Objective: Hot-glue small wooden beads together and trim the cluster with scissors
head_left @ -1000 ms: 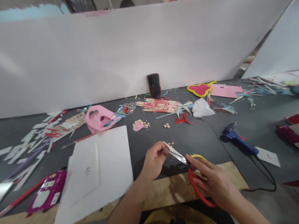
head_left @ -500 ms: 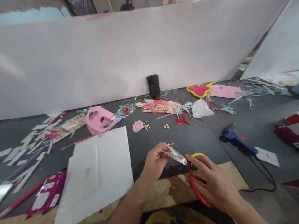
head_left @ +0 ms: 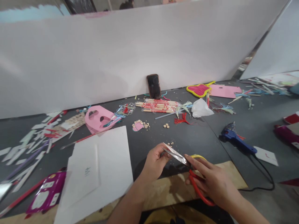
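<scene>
My right hand [head_left: 207,177] grips a pair of scissors [head_left: 178,157] by its handles, one loop red and the other yellow. The metal blades point left, towards my left hand [head_left: 155,160]. That hand is closed, thumb and fingers pinched at the blade tips; whatever it pinches is too small or hidden to make out. Just beyond the blades lie a few small tan beads [head_left: 171,144] and crumbs. Farther off sit a little cluster of beads [head_left: 166,125] and a pink card piece [head_left: 138,126] ringed with more beads.
White boards [head_left: 100,174] lie at left, near a purple case [head_left: 46,193] and scattered strips. Behind stand a phone [head_left: 154,86], bundled sticks [head_left: 158,106] and a pink cutout [head_left: 99,118]. On the right rests a blue glue gun [head_left: 237,138] with its cable.
The scissor blades have closed together at my left fingertips. Both hands stay in nearly the same place.
</scene>
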A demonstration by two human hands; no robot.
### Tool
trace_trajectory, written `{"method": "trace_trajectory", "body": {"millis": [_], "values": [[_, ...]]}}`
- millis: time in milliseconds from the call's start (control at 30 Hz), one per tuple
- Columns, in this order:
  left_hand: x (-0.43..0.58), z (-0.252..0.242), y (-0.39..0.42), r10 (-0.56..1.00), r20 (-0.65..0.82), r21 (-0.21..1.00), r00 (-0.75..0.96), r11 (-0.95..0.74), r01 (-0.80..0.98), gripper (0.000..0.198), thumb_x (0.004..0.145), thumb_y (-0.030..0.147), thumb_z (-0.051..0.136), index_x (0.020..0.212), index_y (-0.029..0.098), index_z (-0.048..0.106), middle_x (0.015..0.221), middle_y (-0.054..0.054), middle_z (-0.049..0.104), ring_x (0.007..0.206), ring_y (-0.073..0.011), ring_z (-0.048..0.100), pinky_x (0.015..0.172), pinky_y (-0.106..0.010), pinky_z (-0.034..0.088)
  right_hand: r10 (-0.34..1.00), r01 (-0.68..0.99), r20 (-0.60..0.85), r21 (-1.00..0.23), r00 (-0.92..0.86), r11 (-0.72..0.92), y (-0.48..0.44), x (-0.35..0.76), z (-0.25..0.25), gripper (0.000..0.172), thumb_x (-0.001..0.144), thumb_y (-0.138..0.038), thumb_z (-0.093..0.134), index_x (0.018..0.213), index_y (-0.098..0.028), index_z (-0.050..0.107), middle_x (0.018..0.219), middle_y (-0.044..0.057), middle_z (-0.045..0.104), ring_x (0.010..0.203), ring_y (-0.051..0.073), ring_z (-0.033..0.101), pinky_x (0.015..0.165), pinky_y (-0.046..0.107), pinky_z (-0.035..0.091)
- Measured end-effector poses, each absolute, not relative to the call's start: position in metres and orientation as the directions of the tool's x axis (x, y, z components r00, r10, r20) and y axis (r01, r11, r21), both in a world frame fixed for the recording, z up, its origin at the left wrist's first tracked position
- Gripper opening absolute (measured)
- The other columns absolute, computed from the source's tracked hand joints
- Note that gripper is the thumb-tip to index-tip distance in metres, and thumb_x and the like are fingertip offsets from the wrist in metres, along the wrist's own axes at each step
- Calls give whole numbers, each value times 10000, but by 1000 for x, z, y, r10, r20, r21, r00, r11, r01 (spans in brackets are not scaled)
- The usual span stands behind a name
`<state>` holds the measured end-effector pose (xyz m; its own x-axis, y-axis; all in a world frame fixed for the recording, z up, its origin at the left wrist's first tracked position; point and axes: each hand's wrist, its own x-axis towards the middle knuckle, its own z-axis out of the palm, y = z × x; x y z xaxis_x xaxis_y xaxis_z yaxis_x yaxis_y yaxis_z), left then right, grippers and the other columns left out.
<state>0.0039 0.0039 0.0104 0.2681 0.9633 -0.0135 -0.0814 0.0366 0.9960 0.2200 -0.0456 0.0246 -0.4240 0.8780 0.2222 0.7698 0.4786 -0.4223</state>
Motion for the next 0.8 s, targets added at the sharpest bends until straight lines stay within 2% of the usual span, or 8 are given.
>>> {"method": "trace_trajectory", "body": {"millis": [167, 300, 467, 667, 800], "values": [[4, 10, 4, 963, -38, 995, 268, 60, -77, 169, 802, 323, 630, 729, 172, 613, 753, -21, 586, 711, -157, 506, 681, -249, 382, 868, 781, 236, -378, -438, 497, -44, 218, 35, 513, 817, -416, 613, 1274, -190, 558, 1015, 116, 673, 784, 201, 695, 651, 274, 570], [3, 13, 4, 962, -21, 998, 274, 35, -47, 144, 811, 289, 606, 726, 174, 614, 763, -24, 600, 721, -161, 512, 686, -254, 378, 868, 783, 228, -376, -441, 496, -45, 218, 36, 533, 817, -427, 615, 1293, -196, 548, 1014, 112, 676, 805, 204, 692, 667, 282, 573], [4, 15, 4, 965, -66, 995, 255, 82, -55, 168, 782, 321, 626, 704, 173, 608, 706, -13, 572, 677, -155, 491, 645, -245, 367, 867, 783, 229, -374, -442, 498, -45, 219, 30, 552, 838, -435, 600, 1342, -231, 503, 1028, 104, 683, 829, 202, 690, 677, 282, 571], [6, 11, 4, 966, -84, 989, 246, 111, -97, 154, 764, 300, 645, 696, 163, 631, 681, -5, 575, 655, -145, 490, 638, -240, 371, 858, 766, 212, -386, -468, 514, -46, 219, 27, 467, 903, -301, 490, 1362, -219, 467, 999, 99, 685, 773, 178, 692, 646, 256, 560], [6, 9, 3, 962, -108, 985, 250, 138, -106, 224, 779, 371, 644, 725, 154, 647, 663, -2, 554, 638, -136, 454, 605, -234, 348, 859, 759, 216, -401, -465, 512, -47, 220, 23, 471, 889, -177, 412, 1354, -211, 470, 1030, 104, 688, 781, 169, 701, 634, 235, 555]]}}
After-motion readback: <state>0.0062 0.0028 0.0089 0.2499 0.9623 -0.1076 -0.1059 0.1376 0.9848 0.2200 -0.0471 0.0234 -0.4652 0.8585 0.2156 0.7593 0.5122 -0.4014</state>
